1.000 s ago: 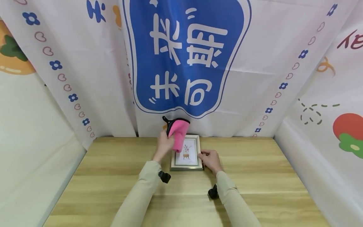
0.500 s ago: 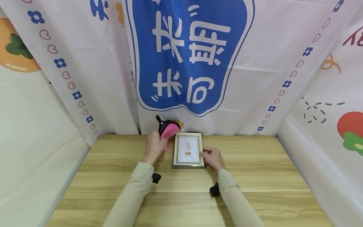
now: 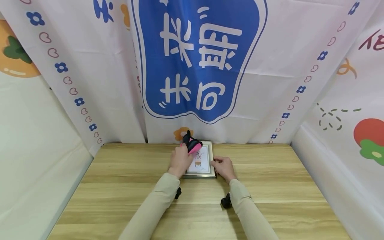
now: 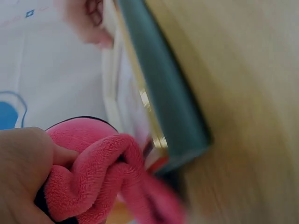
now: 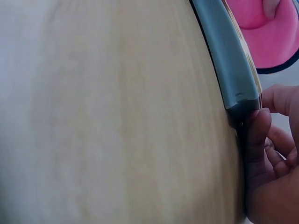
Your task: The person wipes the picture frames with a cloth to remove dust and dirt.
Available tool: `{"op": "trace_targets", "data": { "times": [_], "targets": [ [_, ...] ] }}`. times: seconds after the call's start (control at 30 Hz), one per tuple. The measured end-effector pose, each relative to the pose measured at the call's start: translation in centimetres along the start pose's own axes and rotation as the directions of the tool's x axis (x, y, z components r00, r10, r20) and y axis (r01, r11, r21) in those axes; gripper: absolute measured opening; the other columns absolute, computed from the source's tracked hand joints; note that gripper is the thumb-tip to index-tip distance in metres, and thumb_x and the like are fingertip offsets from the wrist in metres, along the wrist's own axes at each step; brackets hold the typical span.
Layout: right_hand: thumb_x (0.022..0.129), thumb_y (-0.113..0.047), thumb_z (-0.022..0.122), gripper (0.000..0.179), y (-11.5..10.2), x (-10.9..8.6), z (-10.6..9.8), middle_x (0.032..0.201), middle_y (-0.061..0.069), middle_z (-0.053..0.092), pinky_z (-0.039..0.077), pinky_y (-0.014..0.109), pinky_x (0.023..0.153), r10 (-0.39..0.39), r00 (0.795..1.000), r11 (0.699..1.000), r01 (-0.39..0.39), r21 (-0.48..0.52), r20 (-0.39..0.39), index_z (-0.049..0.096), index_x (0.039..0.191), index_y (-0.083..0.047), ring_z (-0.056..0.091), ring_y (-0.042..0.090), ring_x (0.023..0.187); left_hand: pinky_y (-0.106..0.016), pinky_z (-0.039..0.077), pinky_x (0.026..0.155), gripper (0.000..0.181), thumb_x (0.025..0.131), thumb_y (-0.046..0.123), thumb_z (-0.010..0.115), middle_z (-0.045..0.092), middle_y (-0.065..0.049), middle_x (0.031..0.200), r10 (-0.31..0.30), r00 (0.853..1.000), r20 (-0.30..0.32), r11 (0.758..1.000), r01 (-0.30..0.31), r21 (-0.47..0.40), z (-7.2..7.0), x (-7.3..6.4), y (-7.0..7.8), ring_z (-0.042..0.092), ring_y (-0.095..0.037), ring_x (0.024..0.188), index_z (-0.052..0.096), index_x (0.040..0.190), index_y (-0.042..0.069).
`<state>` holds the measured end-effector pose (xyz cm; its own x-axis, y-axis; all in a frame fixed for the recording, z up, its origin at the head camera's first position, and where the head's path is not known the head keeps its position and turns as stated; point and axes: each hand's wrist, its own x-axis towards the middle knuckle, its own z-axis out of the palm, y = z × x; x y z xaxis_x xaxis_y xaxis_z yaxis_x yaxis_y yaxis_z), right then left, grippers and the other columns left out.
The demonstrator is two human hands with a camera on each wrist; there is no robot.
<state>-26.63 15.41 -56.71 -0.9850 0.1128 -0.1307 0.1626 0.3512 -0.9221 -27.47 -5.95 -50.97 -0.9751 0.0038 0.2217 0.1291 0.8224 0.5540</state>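
A picture frame (image 3: pixel 201 169) with a silvery border and a small plant drawing lies on the wooden table near its back edge. My left hand (image 3: pixel 179 160) grips a bunched pink plush cloth (image 3: pixel 196 147) with black trim and a black loop, over the upper left of the frame and hiding that part. In the left wrist view, folds of the pink cloth (image 4: pixel 107 172) bulge out past the fingers, close along the frame's side (image 4: pixel 163 84). My right hand (image 3: pixel 225 167) holds the frame's right edge; the right wrist view shows thumb and finger pinching its corner (image 5: pixel 243 105).
The wood-grain table (image 3: pixel 258 200) stretches out on both sides and in front of the frame. Behind it hangs a white printed curtain (image 3: pixel 255 116) with a blue sign. White printed sheets also stand at left and right. Each wrist wears a small black camera (image 3: pixel 226 201).
My left hand took the cloth leftward off the frame by half a second ago, then brought it back rightward over the frame's upper left. The right hand stays at the frame's right edge.
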Motion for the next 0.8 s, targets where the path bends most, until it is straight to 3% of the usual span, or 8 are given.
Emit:
{"op": "trace_targets", "data": {
  "times": [0.17,0.37,0.6,0.8],
  "targets": [
    [0.092,-0.014,0.077,0.040,-0.1,-0.1,0.1,0.077,0.004,0.071,0.047,0.025,0.051,-0.010,1.000,1.000,0.010,0.003,-0.003,0.075,0.129,0.001,0.057,0.010,0.054,-0.047,0.059,0.062,0.017,0.086,0.007,0.080,0.074,-0.021,0.088,0.045,0.999,-0.015,0.995,-0.043,0.088,2.1,-0.2,0.7,0.073,-0.036,0.075,0.070,0.096,-0.004],
    [0.092,-0.013,0.076,0.038,0.0,-0.1,0.2,0.077,0.002,0.072,0.047,0.023,0.051,-0.024,1.000,1.000,0.024,0.018,0.002,0.076,0.127,0.001,0.057,0.008,0.053,-0.048,0.057,0.056,0.027,0.086,0.014,0.083,0.073,-0.021,0.082,0.026,0.999,-0.036,0.990,-0.021,0.136,3.4,-0.4,1.3,0.073,-0.039,0.071,0.070,0.100,-0.004],
    [0.092,-0.013,0.076,0.037,-0.1,-0.3,0.0,0.073,0.003,0.071,0.047,0.025,0.051,-0.023,1.000,1.000,0.023,0.014,0.001,0.077,0.127,0.000,0.057,0.010,0.052,-0.047,0.061,0.063,0.026,0.085,0.010,0.083,0.075,-0.023,0.090,-0.002,1.000,-0.016,0.997,0.003,0.072,3.6,-0.3,1.5,0.075,-0.038,0.079,0.071,0.102,-0.004],
    [0.092,-0.013,0.077,0.038,-0.1,-0.2,0.1,0.074,0.002,0.071,0.047,0.025,0.051,-0.015,1.000,1.000,0.015,0.019,0.006,0.076,0.128,0.000,0.057,0.010,0.052,-0.058,0.060,0.068,0.033,0.084,0.009,0.078,0.075,-0.029,0.101,0.001,1.000,-0.021,1.000,-0.001,0.002,4.4,-0.1,1.3,0.073,-0.048,0.086,0.071,0.113,-0.004]
  ]
}}
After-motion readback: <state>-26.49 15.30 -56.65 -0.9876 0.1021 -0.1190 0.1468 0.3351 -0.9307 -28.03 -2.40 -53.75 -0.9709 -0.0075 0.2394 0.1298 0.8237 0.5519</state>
